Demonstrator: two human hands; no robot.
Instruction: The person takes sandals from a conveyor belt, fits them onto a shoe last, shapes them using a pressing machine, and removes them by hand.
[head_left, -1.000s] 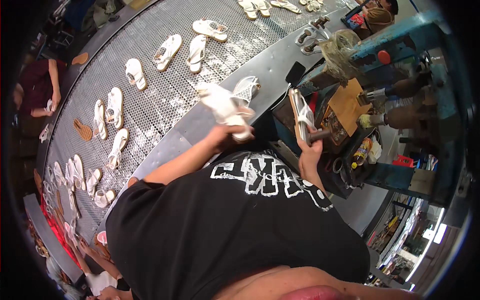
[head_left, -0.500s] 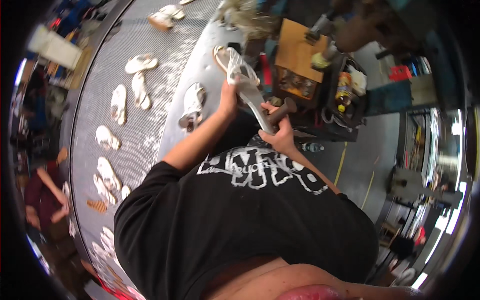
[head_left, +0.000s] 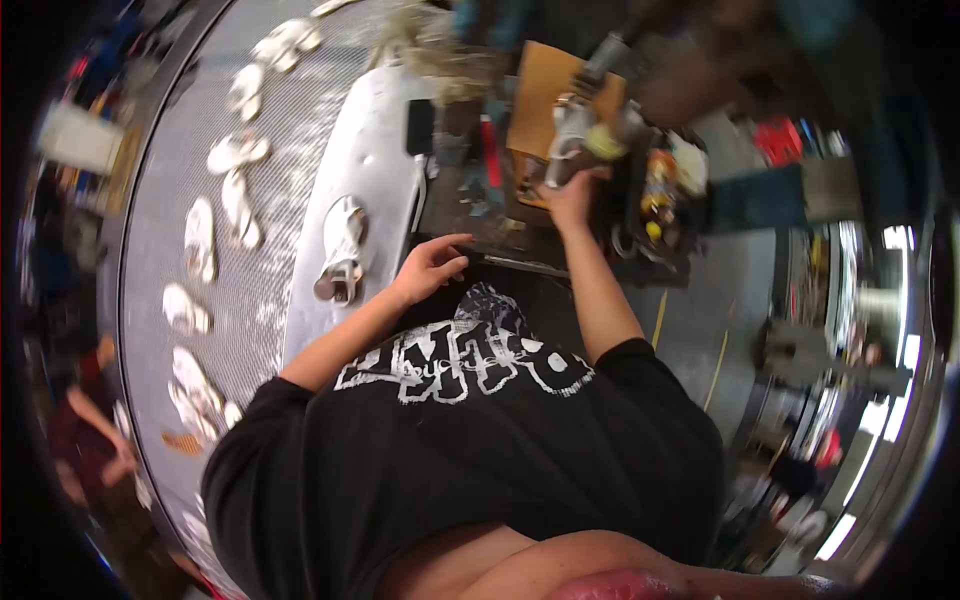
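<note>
My right hand (head_left: 574, 196) is closed at the near end of a white sandal (head_left: 570, 130). The sandal lies against a tan board under a metal machine arm (head_left: 604, 58); motion blur softens its outline. Lower and to the left, my left hand (head_left: 434, 268) holds nothing, its fingers loosely apart at the front edge of the dark workbench (head_left: 455, 205). A second sandal (head_left: 345, 235), with a metallic piece at its near end, rests on the silver metal surface (head_left: 368, 125) left of that hand.
Several pale sandals (head_left: 200, 240) lie along the mesh conveyor (head_left: 285, 165) at left. A dark phone (head_left: 420, 127) sits by the bench. Right of the board (head_left: 535, 85), a black bin (head_left: 675, 215) holds a bottle (head_left: 658, 190). Another person (head_left: 95, 430) sits at far left.
The sandal both hands held has gone forward and right to the board under the machine, in my right hand. My left hand has let go and dropped back. The brown mushroom-headed tool no longer shows.
</note>
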